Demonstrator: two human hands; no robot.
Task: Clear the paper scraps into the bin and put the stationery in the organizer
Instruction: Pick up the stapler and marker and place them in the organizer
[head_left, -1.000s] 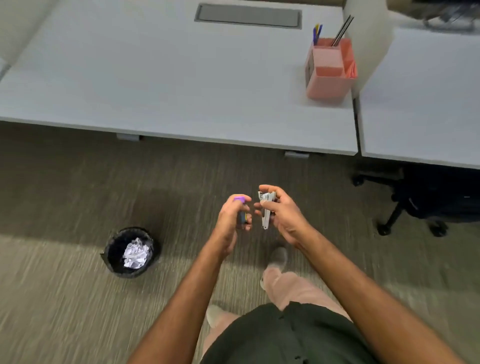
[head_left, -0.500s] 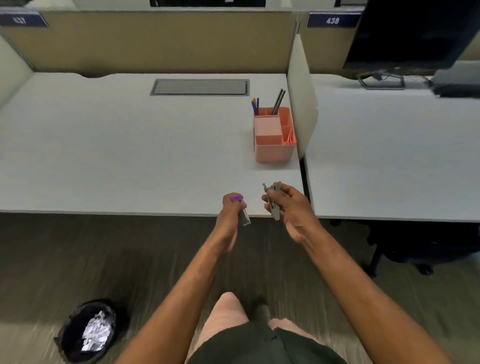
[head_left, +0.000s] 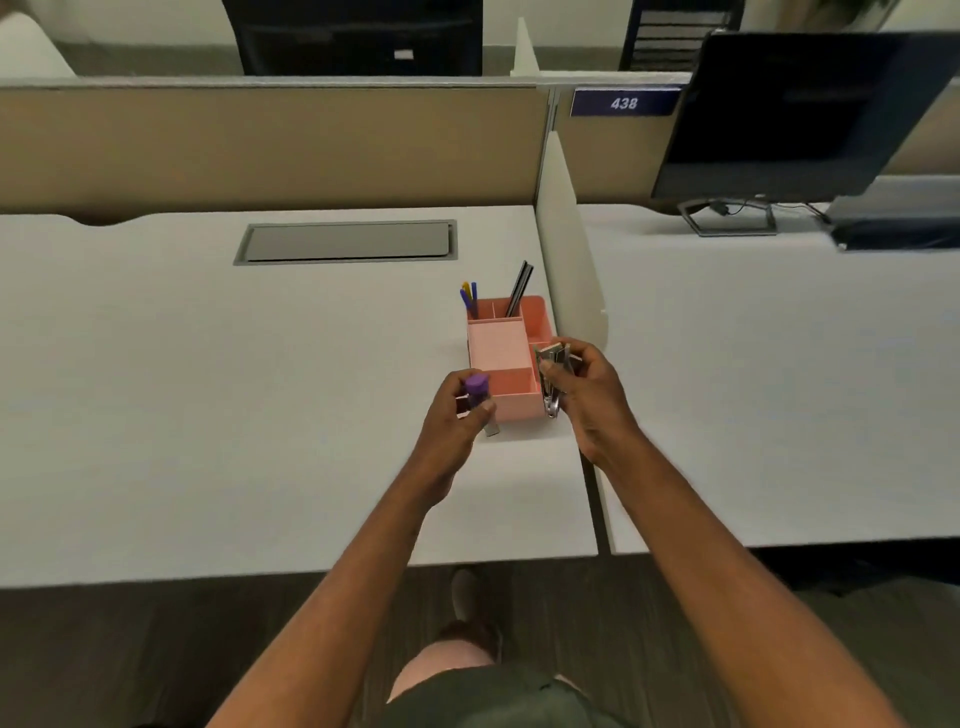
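A pink organizer with several compartments stands on the white desk near its right edge. Blue and yellow pens and dark sticks stand upright in its back compartments. My left hand is shut on a glue stick with a purple cap, just left of the organizer's front corner. My right hand grips a small grey metal stapler, held upright over the organizer's front right corner. The bin is out of view.
A low white divider separates this desk from the neighbouring one, which carries a dark monitor. A grey cable hatch lies at the back of the desk. A beige partition closes off the rear.
I have walked from the floor by the bin up to the desk. Both hands have travelled forward with their items and now hover at the organizer. The bin has left the view.
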